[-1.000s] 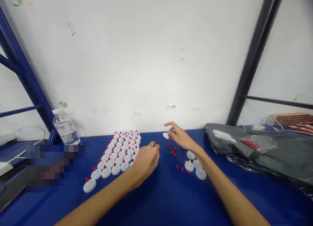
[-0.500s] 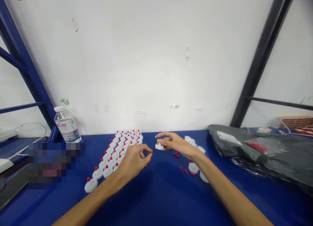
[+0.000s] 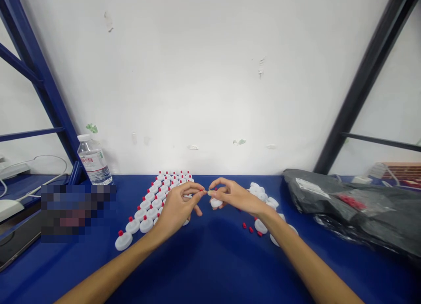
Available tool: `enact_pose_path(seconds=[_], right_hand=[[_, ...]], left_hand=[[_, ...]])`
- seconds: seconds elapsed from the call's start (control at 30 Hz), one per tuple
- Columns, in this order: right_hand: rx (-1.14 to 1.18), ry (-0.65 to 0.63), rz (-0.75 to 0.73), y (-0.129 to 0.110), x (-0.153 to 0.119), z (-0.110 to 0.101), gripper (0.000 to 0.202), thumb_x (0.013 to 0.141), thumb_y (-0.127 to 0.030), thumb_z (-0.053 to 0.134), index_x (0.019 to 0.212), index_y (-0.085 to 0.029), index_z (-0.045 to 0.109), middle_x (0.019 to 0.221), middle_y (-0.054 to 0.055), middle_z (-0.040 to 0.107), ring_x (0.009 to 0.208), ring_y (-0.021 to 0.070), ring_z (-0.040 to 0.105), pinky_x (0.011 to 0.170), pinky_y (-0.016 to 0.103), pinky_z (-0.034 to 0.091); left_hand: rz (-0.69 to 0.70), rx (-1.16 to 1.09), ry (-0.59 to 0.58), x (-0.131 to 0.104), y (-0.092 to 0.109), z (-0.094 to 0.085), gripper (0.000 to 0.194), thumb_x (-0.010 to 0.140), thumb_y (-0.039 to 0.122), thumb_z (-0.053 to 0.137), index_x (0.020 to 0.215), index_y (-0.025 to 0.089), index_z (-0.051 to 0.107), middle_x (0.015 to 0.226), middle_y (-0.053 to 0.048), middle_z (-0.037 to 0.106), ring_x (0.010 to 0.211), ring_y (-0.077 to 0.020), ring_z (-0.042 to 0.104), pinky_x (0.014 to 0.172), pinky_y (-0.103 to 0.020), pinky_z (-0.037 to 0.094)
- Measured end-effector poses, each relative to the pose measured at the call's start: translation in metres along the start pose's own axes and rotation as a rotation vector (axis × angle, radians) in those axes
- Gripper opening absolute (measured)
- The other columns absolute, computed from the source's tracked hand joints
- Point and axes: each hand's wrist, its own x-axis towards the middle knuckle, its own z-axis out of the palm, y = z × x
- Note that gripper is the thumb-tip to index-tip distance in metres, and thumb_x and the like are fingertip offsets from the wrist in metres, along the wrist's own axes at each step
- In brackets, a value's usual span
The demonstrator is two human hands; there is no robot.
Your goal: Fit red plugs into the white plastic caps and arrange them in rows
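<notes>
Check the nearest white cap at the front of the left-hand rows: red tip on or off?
On. The red tip stands up from the top of that white cap.

White cap (image 3: 215,203) and tiny red tip (image 3: 201,190), held close together
To their left we see red-topped caps (image 3: 152,213) standing in tight rows; to their right, more white caps (image 3: 257,190) lie clustered near loose red pieces (image 3: 251,229).

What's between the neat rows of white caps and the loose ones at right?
In the head view: the left hand, the right hand holding a white cap, and some small red pieces.
</notes>
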Motion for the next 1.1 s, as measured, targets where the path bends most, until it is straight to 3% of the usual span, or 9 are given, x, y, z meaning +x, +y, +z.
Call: enact_pose_path(seconds=[0.17,0.43,0.77,0.97,1.1], right_hand=[[0.005,-0.03,-0.015,0.004,0.004,0.004,0.05,0.073,-0.054,0.078,0.101,-0.021,0.054,0.075,-0.001,0.071,0.062,0.0129,0.062,0.062,0.026,0.051],[0.038,-0.039,-0.008,0.007,0.003,0.003,0.051,0.068,-0.055,0.081,0.094,-0.021,0.053,0.073,-0.001,0.069,0.06,0.0122,0.061,0.06,0.025,0.049],[0.045,-0.003,-0.011,0.003,0.002,0.006,0.045,0.067,-0.051,0.082,0.086,-0.019,0.058,0.072,0.0,0.07,0.063,0.0126,0.062,0.06,0.024,0.047],[0.139,-0.042,-0.006,-0.007,-0.003,0.004,0.047,0.063,-0.035,0.088,0.1,-0.021,0.062,0.091,0.002,0.073,0.085,0.0177,0.07,0.08,0.031,0.053],[0.128,-0.02,-0.056,-0.009,-0.004,0.005,0.048,0.065,-0.033,0.087,0.105,-0.022,0.063,0.094,0.002,0.073,0.091,0.0191,0.07,0.087,0.035,0.053]], left_hand=[[-0.016,-0.091,-0.061,0.0,0.003,-0.001,0.039,0.084,0.047,0.065,0.102,0.013,0.062,0.088,-0.01,0.072,0.05,-0.0172,0.069,0.034,-0.017,0.035],[0.017,-0.076,-0.173,-0.003,-0.001,0.0,0.032,0.09,0.042,0.06,0.106,0.014,0.064,0.095,-0.01,0.073,0.058,-0.0166,0.07,0.038,-0.017,0.035],[0.028,-0.028,-0.112,-0.004,-0.002,0.003,0.032,0.088,0.043,0.062,0.103,0.015,0.066,0.093,-0.009,0.073,0.056,-0.0159,0.069,0.038,-0.018,0.036],[-0.017,-0.007,0.006,-0.003,0.002,0.004,0.038,0.083,0.047,0.068,0.103,0.014,0.069,0.069,-0.007,0.072,0.051,-0.0163,0.065,0.038,-0.019,0.035],[-0.028,0.005,0.044,-0.003,0.003,0.002,0.042,0.084,0.049,0.066,0.106,0.014,0.071,0.056,-0.004,0.068,0.044,-0.0145,0.059,0.039,-0.019,0.034]])
